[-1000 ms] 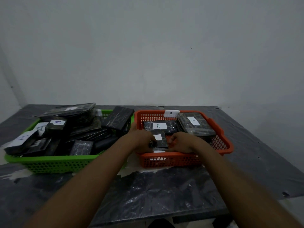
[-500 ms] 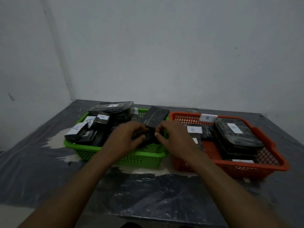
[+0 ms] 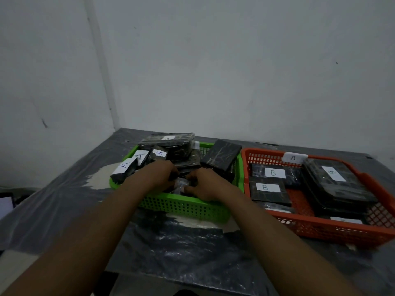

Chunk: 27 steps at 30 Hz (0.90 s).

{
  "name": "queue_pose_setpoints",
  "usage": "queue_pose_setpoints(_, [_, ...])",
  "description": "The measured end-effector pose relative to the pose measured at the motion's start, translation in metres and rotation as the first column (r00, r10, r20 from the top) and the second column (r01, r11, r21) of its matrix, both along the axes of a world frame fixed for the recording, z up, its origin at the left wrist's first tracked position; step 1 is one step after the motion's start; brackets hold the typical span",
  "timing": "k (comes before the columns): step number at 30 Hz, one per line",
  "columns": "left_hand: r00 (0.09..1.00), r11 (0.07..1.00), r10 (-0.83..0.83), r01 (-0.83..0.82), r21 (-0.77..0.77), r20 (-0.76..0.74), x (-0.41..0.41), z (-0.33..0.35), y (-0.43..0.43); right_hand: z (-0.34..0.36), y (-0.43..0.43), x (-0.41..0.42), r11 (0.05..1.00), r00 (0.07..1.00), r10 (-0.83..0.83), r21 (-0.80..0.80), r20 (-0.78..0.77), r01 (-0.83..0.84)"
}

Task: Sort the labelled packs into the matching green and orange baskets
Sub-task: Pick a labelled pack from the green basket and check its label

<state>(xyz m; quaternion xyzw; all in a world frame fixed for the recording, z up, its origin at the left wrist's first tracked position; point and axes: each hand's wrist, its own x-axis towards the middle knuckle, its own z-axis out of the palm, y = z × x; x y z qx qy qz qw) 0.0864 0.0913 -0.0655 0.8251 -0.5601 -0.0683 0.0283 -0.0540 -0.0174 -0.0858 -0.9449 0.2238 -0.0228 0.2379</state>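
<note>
Head camera: both hands meet inside the near part of the green basket [image 3: 183,207]. The left hand [image 3: 161,176] and right hand [image 3: 206,184] grip a small dark pack [image 3: 181,185] between them, fingers [image 3: 190,190] curled tight on its ends. The hands cover most of the pack, so its label and long axis cannot be made out. Behind it and to its left, packs marked A [image 3: 159,153] lie heaped, and a larger dark pack [image 3: 222,159] tilts against the basket's right wall. Just beside, to the right, the orange basket [image 3: 320,228] holds packs marked B [image 3: 272,173] lying flat. Its right end is cut off by the frame. Both baskets stand on the plastic-covered tabletop [image 3: 192,253].
</note>
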Motion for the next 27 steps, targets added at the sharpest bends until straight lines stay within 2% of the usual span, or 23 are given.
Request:
queue_pose_setpoints(4, [1.000,0.998,-0.017,0.016,-0.058,-0.006,0.001,-0.003,0.004,-0.005,-0.002,0.003,0.998,0.999,-0.036,0.047,0.032,0.035])
queue_pose_setpoints(8, [0.996,0.985,-0.051,0.039,-0.170,-0.067,0.006,-0.003,0.012,0.000,-0.009,-0.002,0.969,0.989,-0.072,0.244,0.126,0.040])
queue_pose_setpoints(12, [0.946,0.940,-0.109,-0.003,-0.341,-0.307,0.008,0.004,0.021,0.016,-0.021,-0.019,0.962,0.971,-0.033,0.272,0.238,-0.034])
queue_pose_setpoints(15, [0.835,0.914,-0.164,-0.071,-0.399,-0.525,0.005,0.008,0.027,0.025,-0.026,-0.033,0.938,0.927,-0.037,0.333,0.374,-0.097])
queue_pose_setpoints(16, [0.806,0.904,-0.215,-0.050,-0.425,-0.552,0.003,0.008,0.028,0.026,-0.026,-0.037,0.944,0.909,-0.031,0.311,0.415,-0.110])
queue_pose_setpoints(18, [0.817,0.851,-0.325,0.033,-0.524,-0.476,-0.004,0.006,0.029,0.023,-0.023,-0.045,0.968,0.872,0.001,0.218,0.490,-0.123])
queue_pose_setpoints(21, [0.906,0.733,-0.375,0.159,-0.662,-0.197,-0.014,-0.004,0.033,0.013,-0.018,-0.057,0.984,0.823,0.066,0.102,0.565,-0.149])
queue_pose_setpoints(22, [0.928,0.701,-0.362,0.211,-0.682,-0.085,-0.015,-0.010,0.035,0.011,-0.018,-0.061,0.976,0.819,0.057,0.142,0.571,-0.167])
queue_pose_setpoints(25, [0.927,0.602,-0.330,0.354,-0.716,0.181,-0.019,-0.028,0.040,0.010,-0.018,-0.070,0.878,0.860,-0.046,0.431,0.508,-0.208])
queue_pose_setpoints(27, [0.890,0.530,-0.354,0.443,-0.723,0.287,-0.021,-0.034,0.040,0.011,-0.020,-0.074,0.851,0.883,-0.051,0.483,0.467,-0.207])
